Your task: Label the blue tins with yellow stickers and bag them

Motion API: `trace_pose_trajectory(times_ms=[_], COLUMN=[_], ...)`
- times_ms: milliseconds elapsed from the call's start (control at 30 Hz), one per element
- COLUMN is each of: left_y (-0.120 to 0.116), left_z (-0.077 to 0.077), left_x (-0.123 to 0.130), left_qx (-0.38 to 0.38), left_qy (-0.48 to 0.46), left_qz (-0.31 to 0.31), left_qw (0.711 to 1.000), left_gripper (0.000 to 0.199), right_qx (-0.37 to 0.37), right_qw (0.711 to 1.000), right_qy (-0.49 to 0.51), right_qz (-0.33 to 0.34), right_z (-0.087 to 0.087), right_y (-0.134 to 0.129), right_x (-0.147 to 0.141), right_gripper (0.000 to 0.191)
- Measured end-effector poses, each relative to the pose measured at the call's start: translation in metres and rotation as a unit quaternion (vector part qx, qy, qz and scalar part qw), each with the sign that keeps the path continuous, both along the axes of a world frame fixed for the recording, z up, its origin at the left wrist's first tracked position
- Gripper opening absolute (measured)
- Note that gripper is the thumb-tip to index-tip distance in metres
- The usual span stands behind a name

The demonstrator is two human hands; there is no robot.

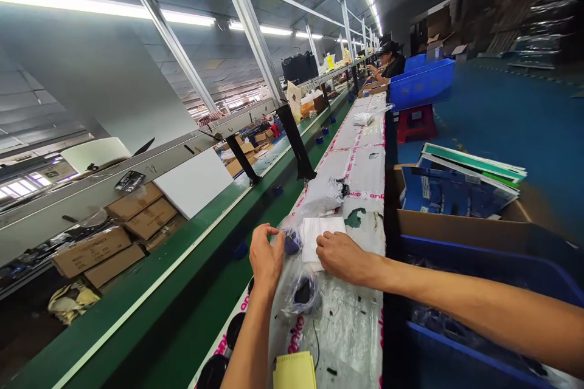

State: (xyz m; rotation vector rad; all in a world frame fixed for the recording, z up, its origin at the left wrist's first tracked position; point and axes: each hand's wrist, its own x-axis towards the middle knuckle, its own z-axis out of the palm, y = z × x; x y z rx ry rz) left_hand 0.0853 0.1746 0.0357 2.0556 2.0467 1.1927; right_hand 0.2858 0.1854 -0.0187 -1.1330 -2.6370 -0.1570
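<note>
My left hand (267,258) has curled fingers at the edge of a clear plastic bag (292,242) holding a small blue item. My right hand (342,257) lies across a folded white sheet (322,240), with its fingertips on the sheet's right side. Below them, a second clear bag (302,293) holds something black. A wrinkled plastic bag (322,197) lies just beyond the sheet. All of these rest on a white plastic-covered bench top (360,176) with red print. A yellow notepad (294,372) sits at the bottom edge of the view.
A blue crate (474,267) lies under my right arm. Beyond it, a cardboard box (456,219) holds blue printed packs. A green conveyor (182,273) runs along the left, with cardboard cartons (137,213) past it. A co-worker (391,61) sits farther along, beside a blue bin (422,82).
</note>
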Motion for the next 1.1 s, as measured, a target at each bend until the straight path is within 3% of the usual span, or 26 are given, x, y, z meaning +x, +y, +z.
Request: trace_pose_trajectory(times_ms=[200,367,600,767,1000,1100], left_y=[-0.014,-0.018,-0.019,-0.018,-0.017,-0.015], left_z=[0.008,0.001,-0.007,-0.008,-0.010,-0.011], left_x=[0.005,0.010,0.015,0.022,0.032,0.037], left_qx=[0.011,0.006,0.000,-0.024,-0.083,-0.120], left_qy=[-0.003,0.007,0.024,0.045,0.103,0.133], left_qz=[-0.005,-0.027,-0.057,-0.091,-0.121,-0.122], left_qw=[1.000,1.000,0.998,0.995,0.984,0.976], left_gripper=[0.010,0.009,0.008,0.005,0.007,0.012], right_qx=[0.019,0.016,-0.011,-0.062,-0.192,-0.244], right_qw=[0.998,0.999,0.999,0.993,0.946,0.916], right_qy=[0.018,0.011,0.035,0.086,0.238,0.300], right_qz=[-0.057,-0.046,-0.036,-0.045,-0.104,-0.110], right_z=[0.003,-0.005,-0.006,-0.005,-0.003,-0.003], right_y=[-0.011,-0.014,-0.007,-0.006,0.013,0.023], right_x=[0.000,-0.006,-0.002,-0.001,0.011,0.016], right_gripper=[0.038,0.020,0.029,0.023,0.013,0.022])
